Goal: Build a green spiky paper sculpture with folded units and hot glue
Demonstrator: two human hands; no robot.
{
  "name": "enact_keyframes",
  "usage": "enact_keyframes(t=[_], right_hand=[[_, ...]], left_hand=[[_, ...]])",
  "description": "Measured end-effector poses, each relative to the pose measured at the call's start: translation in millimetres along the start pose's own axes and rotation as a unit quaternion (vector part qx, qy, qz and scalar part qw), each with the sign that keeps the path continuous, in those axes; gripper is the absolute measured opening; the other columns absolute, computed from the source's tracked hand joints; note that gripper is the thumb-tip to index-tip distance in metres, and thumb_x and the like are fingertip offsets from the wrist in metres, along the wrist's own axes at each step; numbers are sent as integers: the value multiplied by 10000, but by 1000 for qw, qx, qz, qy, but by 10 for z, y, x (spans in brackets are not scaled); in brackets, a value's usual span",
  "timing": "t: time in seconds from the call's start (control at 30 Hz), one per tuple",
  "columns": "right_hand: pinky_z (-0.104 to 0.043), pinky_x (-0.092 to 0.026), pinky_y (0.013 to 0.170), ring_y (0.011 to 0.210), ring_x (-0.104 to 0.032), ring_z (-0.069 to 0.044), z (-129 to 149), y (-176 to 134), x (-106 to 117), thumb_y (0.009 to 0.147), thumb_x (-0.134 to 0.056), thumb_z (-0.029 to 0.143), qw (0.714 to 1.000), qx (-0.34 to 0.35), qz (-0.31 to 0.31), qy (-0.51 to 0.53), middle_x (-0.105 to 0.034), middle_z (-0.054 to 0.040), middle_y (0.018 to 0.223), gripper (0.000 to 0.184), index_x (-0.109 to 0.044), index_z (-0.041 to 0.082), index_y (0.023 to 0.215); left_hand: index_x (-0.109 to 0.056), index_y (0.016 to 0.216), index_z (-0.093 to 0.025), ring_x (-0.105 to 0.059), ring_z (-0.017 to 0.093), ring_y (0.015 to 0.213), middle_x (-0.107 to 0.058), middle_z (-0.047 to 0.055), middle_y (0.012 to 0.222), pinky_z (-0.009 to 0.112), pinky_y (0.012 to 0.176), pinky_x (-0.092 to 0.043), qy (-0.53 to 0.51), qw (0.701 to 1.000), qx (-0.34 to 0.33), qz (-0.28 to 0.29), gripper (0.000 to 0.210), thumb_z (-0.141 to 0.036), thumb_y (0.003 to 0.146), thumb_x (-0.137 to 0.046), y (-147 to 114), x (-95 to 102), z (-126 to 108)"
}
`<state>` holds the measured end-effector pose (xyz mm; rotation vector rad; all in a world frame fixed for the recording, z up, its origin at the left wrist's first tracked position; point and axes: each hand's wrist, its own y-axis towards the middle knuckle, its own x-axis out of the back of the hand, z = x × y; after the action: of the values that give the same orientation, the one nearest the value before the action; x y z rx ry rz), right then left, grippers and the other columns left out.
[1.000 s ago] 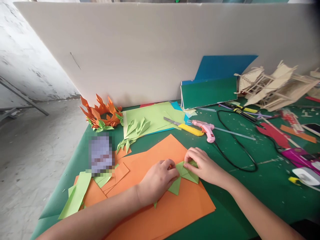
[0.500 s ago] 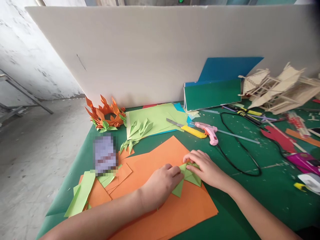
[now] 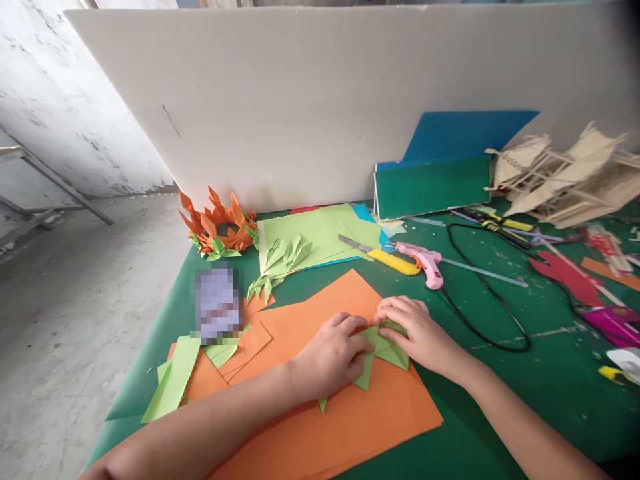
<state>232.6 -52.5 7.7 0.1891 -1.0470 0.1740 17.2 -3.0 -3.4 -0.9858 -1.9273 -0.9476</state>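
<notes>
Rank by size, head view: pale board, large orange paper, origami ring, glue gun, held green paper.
1. Pale board
2. Large orange paper
3. Origami ring
4. Glue gun
Held green paper: unsure, partly hidden.

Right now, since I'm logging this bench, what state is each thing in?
Green paper: folded, at the left hand and right hand
Orange sheets: stacked, flat
Utility knife: lying, blade out
Glue gun: on its side, stick inserted, power unclear
Orange paper ring: assembled, tips upward
Green board: standing on edge
Purple item: too pixelated to tell
</notes>
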Motion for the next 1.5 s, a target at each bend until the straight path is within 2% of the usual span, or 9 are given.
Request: enact_keyframes(t=[0.23,0.53,0.7,1.0,1.1,1.2,1.3,1.4,1.5], right_hand=[[-405,-395,855,1008,-582,-228,12,-5,-7,914,-494,230,1000,5,1,-5,-656,-23,1002,107,-587,276,938],[-388,-351,856,941,-570,-204,18,-20,38,935,-483,186,999,43,-23,-9,-633,-20,963,101,-542,249,883],[-372,-346,844,862,-549,-181,70,-56,97,954,-460,183,994,86,-60,-20,-618,-22,930,134,-546,245,872],[-375,-352,811,791,-592,-162,226,-105,98,984,-414,225,985,134,-101,-37,-651,-19,880,227,-599,259,858],[-422,-351,898,963,-620,-215,255,-112,145,956,-508,289,983,125,-131,-31,-679,-30,1053,126,-609,310,1028],[-486,-340,1026,1259,-490,-307,168,-116,304,897,-576,457,967,50,-241,70,-558,-77,1353,384,-525,328,1256],[-484,-398,1039,1334,-441,-287,-23,-108,446,955,-362,554,907,-35,-304,289,-482,-72,1446,460,-430,333,1352],[-473,-445,1027,1293,-507,-243,-164,-68,399,963,-198,605,853,-99,-209,467,-510,-38,1437,511,-392,371,1374],[-475,-417,1067,1270,-534,-227,-128,-5,176,951,-265,625,802,-133,-94,575,-550,-51,1403,530,-406,353,1383]], left_hand=[[-646,1042,-192,-539,259,1031,-570,110,1204,405,856,-520,77,995,8,68,254,-113,841,-513,-38,11,-104],[-441,1247,-162,-525,247,1150,-557,139,1246,428,984,-474,-30,999,-8,-44,434,-48,828,-458,-93,-63,-43],[-351,1335,-190,-525,241,1140,-558,125,1224,443,988,-465,-85,995,13,-48,551,-66,817,-492,-103,-28,-48],[-592,964,-189,-548,203,874,-608,46,912,352,805,-471,-159,976,144,-23,212,-314,809,-662,7,91,-101],[-604,827,-187,-512,152,726,-582,-4,761,279,674,-419,-228,953,201,-7,151,-332,820,-645,45,110,-61],[-594,797,-176,-511,121,682,-576,-19,736,244,636,-398,-379,891,247,-34,240,-405,816,-661,84,177,-14],[-588,836,-166,-591,126,706,-635,3,803,249,676,-451,-586,754,293,-53,313,-429,758,-739,126,283,7],[-616,918,-161,-648,143,708,-683,37,855,265,694,-497,-721,616,313,-51,340,-378,723,-790,151,337,18],[-636,883,-151,-635,121,661,-673,30,791,231,650,-498,-777,544,311,-63,272,-325,739,-787,147,300,45]])
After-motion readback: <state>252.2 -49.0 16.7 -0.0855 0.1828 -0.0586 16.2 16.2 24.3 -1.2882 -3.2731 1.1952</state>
